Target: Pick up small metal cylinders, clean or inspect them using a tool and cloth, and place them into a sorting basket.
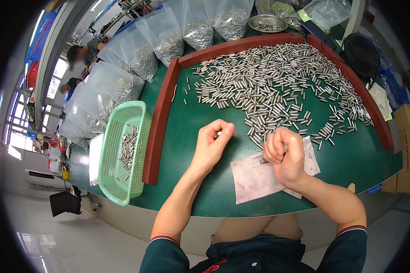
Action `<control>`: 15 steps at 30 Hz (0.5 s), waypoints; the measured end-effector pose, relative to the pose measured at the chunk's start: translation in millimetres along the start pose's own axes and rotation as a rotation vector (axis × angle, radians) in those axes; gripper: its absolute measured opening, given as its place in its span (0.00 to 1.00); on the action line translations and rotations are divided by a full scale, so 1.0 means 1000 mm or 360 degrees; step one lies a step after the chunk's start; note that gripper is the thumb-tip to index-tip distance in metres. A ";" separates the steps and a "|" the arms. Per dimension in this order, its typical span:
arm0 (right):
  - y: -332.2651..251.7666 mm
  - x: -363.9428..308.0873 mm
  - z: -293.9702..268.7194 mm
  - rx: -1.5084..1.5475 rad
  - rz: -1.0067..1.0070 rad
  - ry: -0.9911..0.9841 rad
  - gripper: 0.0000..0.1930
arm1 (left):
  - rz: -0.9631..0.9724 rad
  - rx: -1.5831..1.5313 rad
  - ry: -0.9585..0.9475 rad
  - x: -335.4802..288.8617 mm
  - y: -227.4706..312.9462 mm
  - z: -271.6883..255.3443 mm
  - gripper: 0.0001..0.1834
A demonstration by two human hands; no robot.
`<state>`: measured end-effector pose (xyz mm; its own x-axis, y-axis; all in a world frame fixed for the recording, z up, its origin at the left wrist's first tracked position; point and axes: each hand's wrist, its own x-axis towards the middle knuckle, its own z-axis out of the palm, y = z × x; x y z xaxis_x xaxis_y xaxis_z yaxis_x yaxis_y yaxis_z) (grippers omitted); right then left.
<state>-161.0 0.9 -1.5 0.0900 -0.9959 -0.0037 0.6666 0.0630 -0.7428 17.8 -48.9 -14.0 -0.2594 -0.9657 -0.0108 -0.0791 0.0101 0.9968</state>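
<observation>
Nearest the front edge of the green table (187, 136), a crumpled sheet of grey-white paper (253, 177) lies flat, one corner tucked under the right hand (284, 157). That hand rests on the paper with its fingers curled tight into a fist, knuckles up; a glint of metal shows between the fingers, though what they grip cannot be made out clearly. Just left of it, the left hand (212, 143) hovers over bare green surface, forearm angled in from the front edge, thumb and fingertips pressed together on a small metal pin (217, 134).

Beyond both hands, a wide heap of short, shiny steel pins (269, 86) spreads across the middle and right of the table, each a smooth little cylinder, thinning to scattered strays near the hands. A dark red raised border (161, 118) fences this area along its left, far and right sides.

Outside the border on the left edge sits a pale green plastic basket (123, 152) with perforated walls, holding a small row of pins. Along the far left corner, clear plastic bags (136, 50) bulge with more pins. At the far edge, a round metal dish (268, 22) holds a few pieces, and a black fan (362, 52) stands at the far right corner.
</observation>
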 end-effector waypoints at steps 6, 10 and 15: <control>0.001 0.001 -0.002 0.0009 -0.0017 -0.0025 0.18 | 0.0469 0.1001 0.0080 0.003 0.002 0.023 0.06; -0.001 0.000 -0.001 -0.0007 -0.0009 -0.0020 0.18 | 0.0816 0.1291 -0.0063 0.007 -0.002 0.023 0.06; -0.001 0.000 -0.002 -0.0030 -0.0025 -0.0034 0.17 | 0.0813 0.1411 -0.0075 0.009 -0.002 0.020 0.06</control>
<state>-162.6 0.9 -2.2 0.0955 -0.9952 0.0222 0.6539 0.0459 -0.7552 -3.4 -52.0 -17.5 -0.4978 -0.7812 0.3768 -0.6267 0.6243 0.4663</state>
